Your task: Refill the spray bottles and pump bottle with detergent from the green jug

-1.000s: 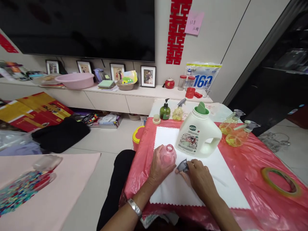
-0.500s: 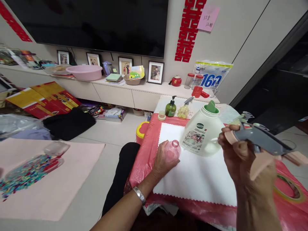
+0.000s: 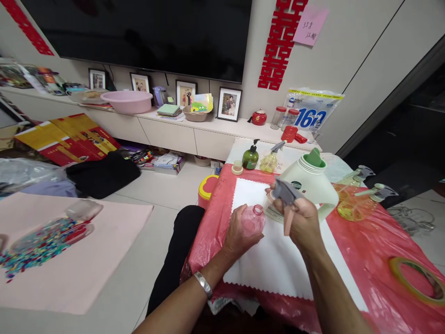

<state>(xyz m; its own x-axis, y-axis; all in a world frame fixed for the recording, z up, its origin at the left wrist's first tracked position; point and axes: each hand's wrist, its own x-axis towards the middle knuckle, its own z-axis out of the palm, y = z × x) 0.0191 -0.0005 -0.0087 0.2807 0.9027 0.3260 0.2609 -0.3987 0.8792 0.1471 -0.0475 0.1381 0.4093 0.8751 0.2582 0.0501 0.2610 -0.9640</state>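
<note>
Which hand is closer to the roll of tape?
Right. The right hand, holding the grey spray head, is left of the tape roll; the left hand, around the pink bottle, is farther left.

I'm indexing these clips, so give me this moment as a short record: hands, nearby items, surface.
Left hand: around the pink bottle, mouth uncovered
Right hand: holding the gray spray head, apart from the bottle
Behind right hand: pale jug, green piece at its mouth
Beyond: small cap, green pump bottle, yellowish spray bottle
Right side: two spray bottles, tape roll
Surface: white sheet over red plastic cover
</note>
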